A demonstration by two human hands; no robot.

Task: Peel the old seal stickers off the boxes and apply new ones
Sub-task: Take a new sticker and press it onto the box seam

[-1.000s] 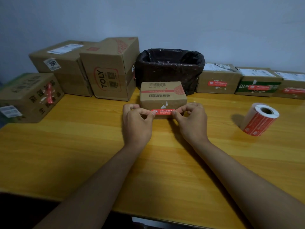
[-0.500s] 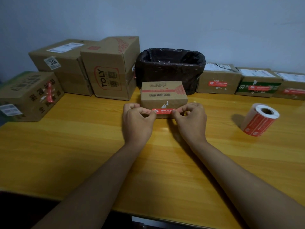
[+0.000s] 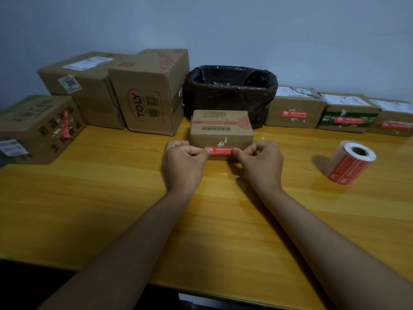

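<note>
Two bare hands work at the front face of a small cardboard box (image 3: 221, 130) standing on a yellow wooden table (image 3: 111, 209). The left hand (image 3: 184, 165), fingers curled, pinches the left end of a red sticker (image 3: 220, 150) between thumb and forefinger; the right hand (image 3: 260, 163), curled the same way, pinches the right end. The sticker runs level between the two thumbs, low on the box's near face, though whether it is fully pressed flat cannot be told. White paper scraps (image 3: 222, 142) cling to the cardboard just above the sticker. Directly behind the small box sits a bin lined with a black bag (image 3: 230, 90). To the box's left stand larger cartons, one printed TOLY (image 3: 148, 92), another bearing a red strip (image 3: 40, 128) at the table's far-left edge. To the box's right, along the wall, a row of three low boxes (image 3: 342, 113) each carries a red sticker on its front. A roll of red stickers (image 3: 349, 163) lies on its side well to the right of the right hand.
</note>
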